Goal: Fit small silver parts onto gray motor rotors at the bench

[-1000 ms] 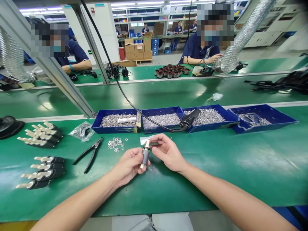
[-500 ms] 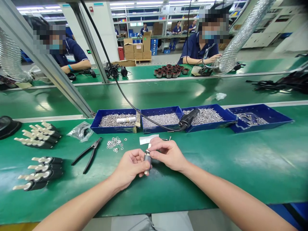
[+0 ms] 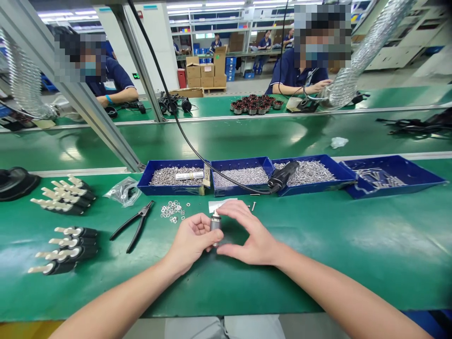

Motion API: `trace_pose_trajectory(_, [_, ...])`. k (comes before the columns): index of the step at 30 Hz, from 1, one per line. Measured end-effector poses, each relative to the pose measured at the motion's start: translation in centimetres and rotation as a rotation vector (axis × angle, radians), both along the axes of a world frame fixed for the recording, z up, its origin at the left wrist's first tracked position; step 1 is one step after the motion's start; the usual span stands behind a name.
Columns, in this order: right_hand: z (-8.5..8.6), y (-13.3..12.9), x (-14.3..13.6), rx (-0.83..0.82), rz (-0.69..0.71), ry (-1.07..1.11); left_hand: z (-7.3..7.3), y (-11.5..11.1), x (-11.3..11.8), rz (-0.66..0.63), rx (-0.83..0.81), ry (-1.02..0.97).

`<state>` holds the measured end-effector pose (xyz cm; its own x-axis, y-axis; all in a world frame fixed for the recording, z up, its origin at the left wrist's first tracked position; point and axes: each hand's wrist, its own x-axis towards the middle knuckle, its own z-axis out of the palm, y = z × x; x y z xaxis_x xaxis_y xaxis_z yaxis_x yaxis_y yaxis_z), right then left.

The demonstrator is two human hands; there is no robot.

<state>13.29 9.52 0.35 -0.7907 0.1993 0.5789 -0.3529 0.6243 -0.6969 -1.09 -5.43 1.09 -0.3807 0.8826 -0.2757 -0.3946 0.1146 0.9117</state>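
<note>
A small dark grey cylinder (image 3: 215, 224) with a pale tip stands upright between the fingers and thumb of my left hand (image 3: 190, 242). My right hand (image 3: 256, 238) is beside it, thumb and fingers spread apart, fingertips close to the cylinder's top and thumb near its lower end. Whether those fingertips touch it is hard to tell. Just behind the hands lies a white paper slip (image 3: 221, 204), partly covered. Small metal rings (image 3: 172, 210) are scattered to the left, with black-handled pliers (image 3: 141, 217) beyond them.
Blue trays (image 3: 176, 190) of small metal parts line the back, a black tool (image 3: 282, 176) on a cable resting across two. Black cylinders with pale shafts (image 3: 83, 238) stand at the left, near a plastic bag (image 3: 123, 192). Two people sit across the bench.
My right hand has opened, its thumb moving down and away from the fingers. The cylinder stays in my left hand. The whole view has shifted slightly.
</note>
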Motion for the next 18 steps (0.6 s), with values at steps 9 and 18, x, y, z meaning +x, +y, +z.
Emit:
trace_pose_trajectory(9, [-0.2,-0.3,-0.1,-0.047,-0.108,0.108,0.3,-0.3,-0.5,-0.067,0.09,0.0])
trace_pose_trajectory(18, [-0.6,0.6,-0.2,-0.506,0.059,-0.003,0.8,-0.4,-0.2,-0.214,0.101,-0.061])
